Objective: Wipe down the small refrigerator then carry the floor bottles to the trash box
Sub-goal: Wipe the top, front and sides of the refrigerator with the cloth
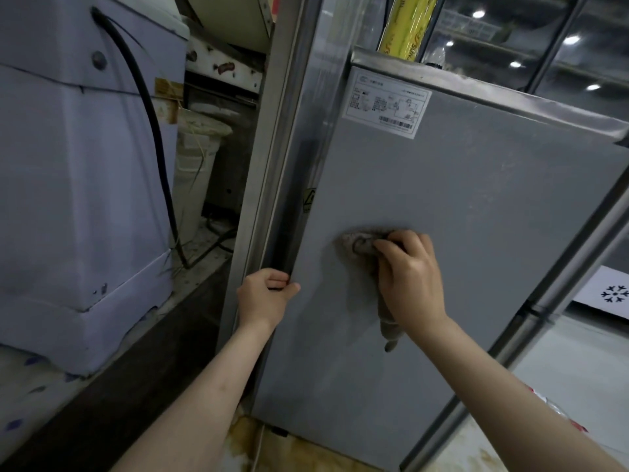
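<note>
The small grey refrigerator (476, 216) fills the middle and right of the head view, its flat side panel facing me with a white label (386, 103) near the top. My right hand (410, 277) grips a crumpled grey-brown rag (360, 243) and presses it against the panel's middle; a strip of rag hangs down below the wrist. My left hand (265, 296) curls its fingers round the panel's left rear edge. A crushed bottle with a red label (558, 413) shows partly behind my right forearm on the floor.
A pale blue-white appliance (78, 199) with a black cable (149, 131) stands at left, leaving a narrow cluttered gap. A yellow roll (406, 27) stands on the refrigerator top. Metal frame bars (531, 301) run at right. The floor (306, 451) below is stained.
</note>
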The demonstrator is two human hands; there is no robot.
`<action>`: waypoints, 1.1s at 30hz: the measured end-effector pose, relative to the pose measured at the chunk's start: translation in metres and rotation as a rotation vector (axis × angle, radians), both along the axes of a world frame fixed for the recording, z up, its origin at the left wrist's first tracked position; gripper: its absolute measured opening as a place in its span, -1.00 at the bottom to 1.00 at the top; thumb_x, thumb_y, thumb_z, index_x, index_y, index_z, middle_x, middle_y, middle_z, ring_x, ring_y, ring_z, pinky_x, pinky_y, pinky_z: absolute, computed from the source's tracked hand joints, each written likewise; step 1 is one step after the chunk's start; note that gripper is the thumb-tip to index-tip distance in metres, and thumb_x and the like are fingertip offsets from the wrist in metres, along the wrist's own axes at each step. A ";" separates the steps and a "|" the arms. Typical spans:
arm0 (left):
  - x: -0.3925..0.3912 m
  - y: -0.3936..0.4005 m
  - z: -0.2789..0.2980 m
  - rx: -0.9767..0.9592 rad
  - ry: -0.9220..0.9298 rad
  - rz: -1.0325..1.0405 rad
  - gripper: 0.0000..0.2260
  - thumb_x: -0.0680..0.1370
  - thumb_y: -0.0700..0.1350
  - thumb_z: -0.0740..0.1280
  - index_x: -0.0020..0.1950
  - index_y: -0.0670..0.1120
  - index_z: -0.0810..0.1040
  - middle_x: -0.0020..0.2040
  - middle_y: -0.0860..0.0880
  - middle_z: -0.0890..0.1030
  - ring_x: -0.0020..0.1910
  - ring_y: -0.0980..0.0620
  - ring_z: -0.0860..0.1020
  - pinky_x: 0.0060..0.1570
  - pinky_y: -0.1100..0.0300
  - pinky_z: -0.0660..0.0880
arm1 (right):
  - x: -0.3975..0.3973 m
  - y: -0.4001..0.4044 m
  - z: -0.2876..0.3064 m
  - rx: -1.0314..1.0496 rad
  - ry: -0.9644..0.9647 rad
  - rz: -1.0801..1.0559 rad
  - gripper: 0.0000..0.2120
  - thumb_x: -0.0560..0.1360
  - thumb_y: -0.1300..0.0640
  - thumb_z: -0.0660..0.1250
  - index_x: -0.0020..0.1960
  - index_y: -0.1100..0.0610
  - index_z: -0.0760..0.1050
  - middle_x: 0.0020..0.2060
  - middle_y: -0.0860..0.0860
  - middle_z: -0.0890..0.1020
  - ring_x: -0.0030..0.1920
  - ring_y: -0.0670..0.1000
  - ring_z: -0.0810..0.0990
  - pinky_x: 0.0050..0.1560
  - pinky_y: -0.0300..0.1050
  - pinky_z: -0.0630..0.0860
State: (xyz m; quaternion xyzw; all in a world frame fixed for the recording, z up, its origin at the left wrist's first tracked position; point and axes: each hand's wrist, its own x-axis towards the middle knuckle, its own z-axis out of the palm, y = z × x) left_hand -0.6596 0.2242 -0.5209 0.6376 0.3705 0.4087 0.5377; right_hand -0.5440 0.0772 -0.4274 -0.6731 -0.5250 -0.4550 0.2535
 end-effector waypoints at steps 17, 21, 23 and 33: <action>0.000 0.000 0.003 -0.021 -0.001 -0.012 -0.84 0.39 -0.15 0.50 -0.07 -0.11 0.61 -0.20 0.03 0.60 -0.27 0.17 0.55 -0.31 0.37 0.41 | 0.000 0.007 0.021 -0.014 -0.101 0.005 -0.82 0.43 0.31 0.25 -0.09 0.31 0.61 -0.15 0.21 0.59 -0.17 0.27 0.53 -0.33 0.06 0.54; -0.001 0.003 0.000 -0.035 -0.015 -0.022 -0.84 0.38 -0.13 0.52 -0.09 -0.08 0.62 -0.19 0.03 0.63 -0.23 0.15 0.59 -0.28 0.35 0.46 | -0.009 0.031 0.049 0.075 -0.104 0.031 -0.86 0.42 0.38 0.30 -0.09 0.31 0.61 -0.16 0.21 0.59 -0.17 0.26 0.51 -0.30 0.02 0.53; 0.000 0.004 0.000 -0.022 -0.009 -0.019 -0.83 0.37 -0.13 0.52 -0.10 -0.09 0.63 -0.21 0.03 0.64 -0.25 0.17 0.58 -0.28 0.37 0.46 | -0.010 0.037 0.047 0.084 -0.115 0.043 -0.86 0.41 0.41 0.31 -0.09 0.31 0.61 -0.16 0.20 0.60 -0.17 0.26 0.50 -0.28 0.03 0.53; -0.004 0.002 -0.001 -0.031 -0.015 -0.034 -0.85 0.42 -0.16 0.47 -0.03 -0.10 0.63 -0.15 0.00 0.65 -0.25 0.18 0.56 -0.31 0.41 0.42 | -0.014 0.032 0.016 -0.126 -0.117 0.063 -0.83 0.31 0.42 0.37 -0.11 0.30 0.61 -0.16 0.20 0.60 -0.16 0.28 0.54 -0.40 0.07 0.52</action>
